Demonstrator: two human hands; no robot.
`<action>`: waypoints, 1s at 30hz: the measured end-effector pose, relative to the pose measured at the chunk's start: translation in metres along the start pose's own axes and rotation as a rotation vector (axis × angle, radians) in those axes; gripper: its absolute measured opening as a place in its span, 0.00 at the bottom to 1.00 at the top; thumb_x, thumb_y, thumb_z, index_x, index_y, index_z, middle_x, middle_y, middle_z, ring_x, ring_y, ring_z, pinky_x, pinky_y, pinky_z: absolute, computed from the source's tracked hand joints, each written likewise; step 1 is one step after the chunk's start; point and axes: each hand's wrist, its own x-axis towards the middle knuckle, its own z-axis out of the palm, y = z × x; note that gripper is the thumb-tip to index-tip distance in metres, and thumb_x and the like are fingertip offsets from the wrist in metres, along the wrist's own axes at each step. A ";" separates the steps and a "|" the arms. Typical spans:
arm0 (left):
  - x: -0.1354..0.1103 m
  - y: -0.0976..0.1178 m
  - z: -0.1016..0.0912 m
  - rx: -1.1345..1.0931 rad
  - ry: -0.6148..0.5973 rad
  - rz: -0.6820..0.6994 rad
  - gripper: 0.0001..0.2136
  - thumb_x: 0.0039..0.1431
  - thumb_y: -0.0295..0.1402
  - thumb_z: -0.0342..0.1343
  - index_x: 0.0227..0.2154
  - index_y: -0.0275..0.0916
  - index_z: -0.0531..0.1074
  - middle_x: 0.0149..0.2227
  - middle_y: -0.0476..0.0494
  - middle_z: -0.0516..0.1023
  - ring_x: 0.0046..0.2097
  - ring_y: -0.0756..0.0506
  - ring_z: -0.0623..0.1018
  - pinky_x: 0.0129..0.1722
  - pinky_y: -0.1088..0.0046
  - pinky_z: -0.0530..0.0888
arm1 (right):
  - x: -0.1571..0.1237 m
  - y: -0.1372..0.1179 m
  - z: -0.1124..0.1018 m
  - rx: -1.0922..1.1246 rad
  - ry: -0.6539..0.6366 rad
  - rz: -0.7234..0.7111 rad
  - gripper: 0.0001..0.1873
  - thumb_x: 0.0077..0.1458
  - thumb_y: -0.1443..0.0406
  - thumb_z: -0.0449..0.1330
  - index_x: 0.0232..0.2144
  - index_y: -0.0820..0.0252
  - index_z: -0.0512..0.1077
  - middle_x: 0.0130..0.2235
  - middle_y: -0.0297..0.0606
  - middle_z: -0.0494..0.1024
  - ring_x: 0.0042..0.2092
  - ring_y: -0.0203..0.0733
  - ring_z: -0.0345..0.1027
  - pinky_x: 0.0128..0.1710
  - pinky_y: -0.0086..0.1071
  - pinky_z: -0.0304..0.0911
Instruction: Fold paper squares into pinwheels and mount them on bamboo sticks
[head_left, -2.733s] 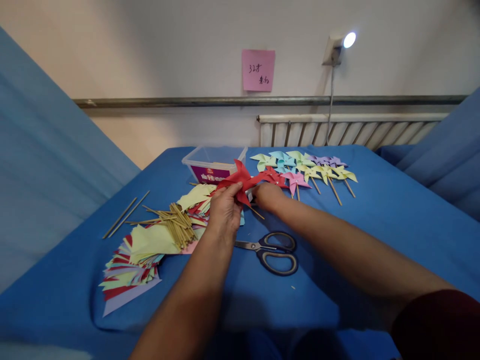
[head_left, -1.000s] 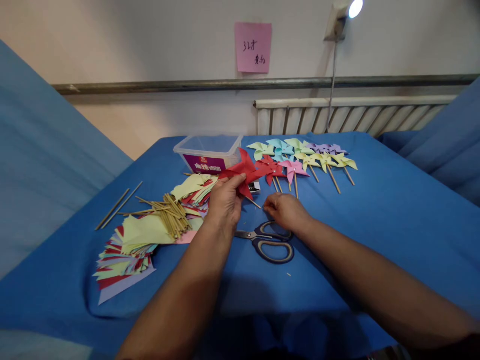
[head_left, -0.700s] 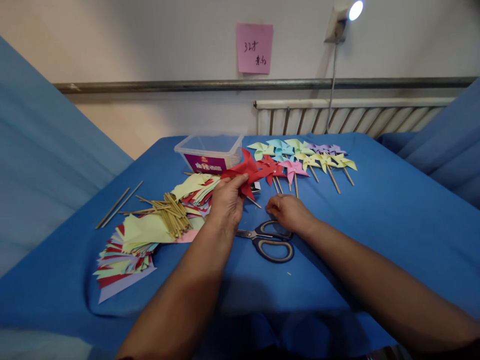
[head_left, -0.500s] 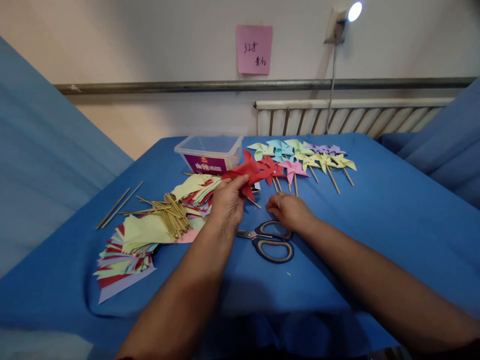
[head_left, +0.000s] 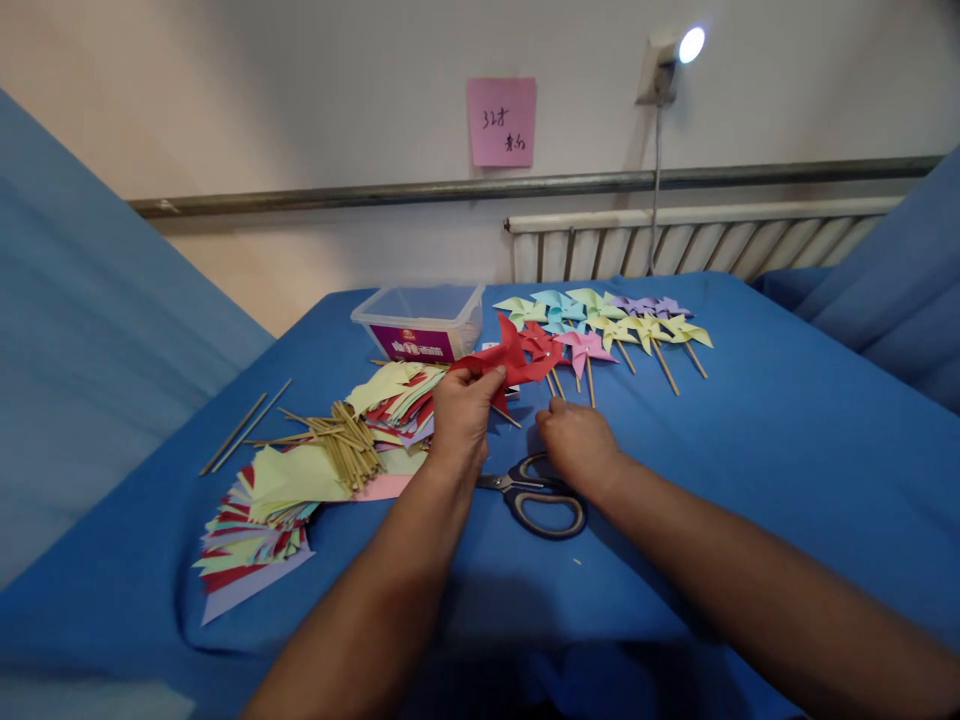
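My left hand [head_left: 462, 417] pinches a red paper pinwheel [head_left: 504, 360] on a thin stick just above the blue table [head_left: 787, 430]. My right hand [head_left: 576, 443] rests fingers-down on the cloth right of it, over the handles of grey scissors [head_left: 536, 497]; its fingers are curled and what they hold, if anything, is hidden. A row of finished pinwheels [head_left: 600, 325] in red, pink, yellow, green, blue and purple lies beyond both hands.
A clear plastic box [head_left: 420, 322] stands behind the left hand. Left of it lie a bundle of wooden sticks [head_left: 341, 440], two loose sticks [head_left: 244, 432] and fanned stacks of coloured paper squares [head_left: 262, 510]. A radiator and a wall with a pink note stand behind.
My right hand has drawn back from the red pinwheel and settled on the cloth by the scissors' handles. The left hand keeps its hold on the pinwheel. The camera tilted slightly.
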 end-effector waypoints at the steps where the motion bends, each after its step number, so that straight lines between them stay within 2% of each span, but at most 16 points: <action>1: 0.000 -0.001 0.000 0.023 0.004 0.019 0.13 0.35 0.32 0.68 0.28 0.33 0.77 0.25 0.47 0.78 0.26 0.49 0.75 0.29 0.73 0.72 | 0.000 0.000 0.000 -0.003 -0.002 -0.003 0.15 0.59 0.73 0.49 0.40 0.64 0.75 0.41 0.51 0.76 0.42 0.50 0.74 0.36 0.34 0.65; 11: 0.002 -0.005 -0.001 0.050 0.008 0.008 0.14 0.35 0.33 0.68 0.28 0.32 0.77 0.26 0.46 0.79 0.26 0.49 0.75 0.29 0.73 0.71 | 0.003 0.012 0.003 0.032 0.001 -0.012 0.14 0.57 0.72 0.52 0.40 0.61 0.76 0.40 0.47 0.78 0.41 0.47 0.73 0.38 0.33 0.62; 18: 0.000 -0.003 0.000 0.033 0.000 0.003 0.14 0.35 0.33 0.68 0.28 0.32 0.78 0.26 0.46 0.79 0.26 0.50 0.75 0.30 0.74 0.71 | 0.008 0.019 0.012 0.090 0.009 0.012 0.13 0.61 0.67 0.51 0.44 0.58 0.72 0.41 0.43 0.78 0.40 0.45 0.73 0.35 0.32 0.59; 24: -0.001 -0.003 0.001 0.047 0.031 -0.036 0.12 0.34 0.33 0.68 0.25 0.33 0.76 0.24 0.48 0.77 0.25 0.50 0.74 0.28 0.74 0.70 | 0.009 0.022 0.015 0.086 0.032 0.035 0.13 0.62 0.65 0.50 0.38 0.58 0.75 0.40 0.42 0.78 0.39 0.45 0.73 0.33 0.32 0.58; 30: -0.003 -0.002 0.001 0.045 0.022 -0.049 0.12 0.34 0.33 0.68 0.25 0.34 0.77 0.24 0.48 0.77 0.25 0.50 0.74 0.27 0.74 0.70 | 0.008 0.023 0.018 0.120 0.062 0.047 0.13 0.62 0.65 0.51 0.37 0.59 0.76 0.39 0.42 0.79 0.39 0.44 0.73 0.35 0.32 0.58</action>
